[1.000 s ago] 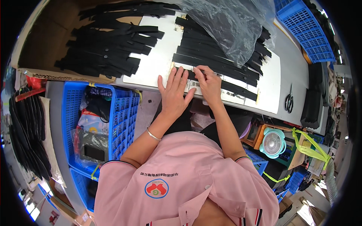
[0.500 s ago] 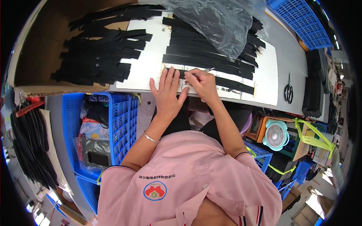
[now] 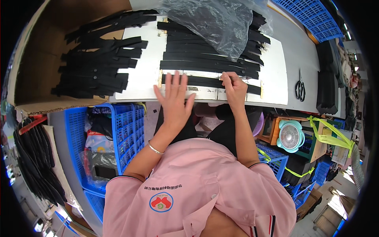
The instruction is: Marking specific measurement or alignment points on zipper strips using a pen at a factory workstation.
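A narrow black fabric strip (image 3: 203, 81) lies crosswise near the front edge of a white board (image 3: 274, 85). Over its left end my left hand (image 3: 175, 98) is spread flat, fingers pointing away from me. My right hand (image 3: 235, 91) pinches a slim pen (image 3: 245, 78) above the strip's right part; its tip is hidden by the fingers. Dark marks and tape patches show on the board around the strip. Just beyond lie several more black strips (image 3: 201, 49) in rows, partly covered by a clear plastic bag (image 3: 215, 23).
At left, an open cardboard box (image 3: 35, 51) has more black strips (image 3: 94, 65) at its mouth. Black-handled scissors (image 3: 300, 90) lie on the grey table at right. A blue crate (image 3: 130, 134) stands below the table's left edge, and a small fan (image 3: 291, 136) sits at lower right.
My right hand has moved to the right along the strip with the pen, away from my left hand. My left hand stays near the strip's left end, fingers more spread.
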### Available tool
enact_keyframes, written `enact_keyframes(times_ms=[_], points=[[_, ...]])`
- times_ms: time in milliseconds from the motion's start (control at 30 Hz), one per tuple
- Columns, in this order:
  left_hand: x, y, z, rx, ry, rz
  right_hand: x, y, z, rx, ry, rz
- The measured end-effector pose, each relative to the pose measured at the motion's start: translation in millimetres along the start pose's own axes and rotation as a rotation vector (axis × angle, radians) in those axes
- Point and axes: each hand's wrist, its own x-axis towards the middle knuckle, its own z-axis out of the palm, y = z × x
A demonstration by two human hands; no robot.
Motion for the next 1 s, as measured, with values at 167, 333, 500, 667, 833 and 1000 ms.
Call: enact_keyframes(times_ms=[167, 333, 500, 667, 833, 1000], points=[[11, 34, 16, -0.240, -0.076, 0.201, 0, 1, 9, 0.061, 0.055, -0.065], [10, 42, 26, -0.252, -0.113, 0.172, 1, -1, 8, -0.005, 0.061, -0.120], [10, 42, 27, -0.207, -0.091, 0.200, 1, -2, 4, -0.097, 0.049, -0.140], [9, 41, 29, -0.192, -0.092, 0.201, -3, 3, -1, 0.046, -0.064, -0.155], [9, 42, 30, -0.177, -0.092, 0.218, -2, 3, -1, -0.022, -0.053, -0.209], [9, 42, 31, -0.139, -0.106, 0.213, -1, 1, -7, -0.010, -0.095, -0.216]])
